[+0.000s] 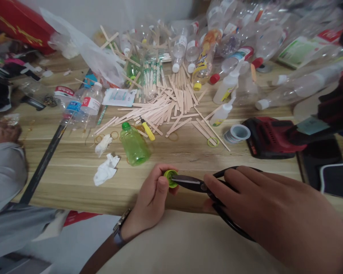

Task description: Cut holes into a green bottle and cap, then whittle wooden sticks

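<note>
Between the thumb and fingers of my left hand point(152, 198) is a small yellow-green bottle cap point(169, 179), its open side turned to the right. My right hand point(254, 201) is wrapped round the black handles of a pair of scissors point(193, 183). The closed-looking blades point left, and their tips are inside the cap. Just beyond my left hand, a green transparent bottle point(134, 146) without a cap lies on the wooden table point(74, 190). A yellow-handled tool point(148, 130) lies behind the bottle.
Wooden sticks point(165, 106) are heaped mid-table. Plastic bottles point(263, 42) crowd the back right. A red and black power tool point(271, 137) and grey tape roll point(236, 134) stand right. Crumpled tissues point(106, 169) lie left. Another person's sleeve point(7, 171) reaches the left edge.
</note>
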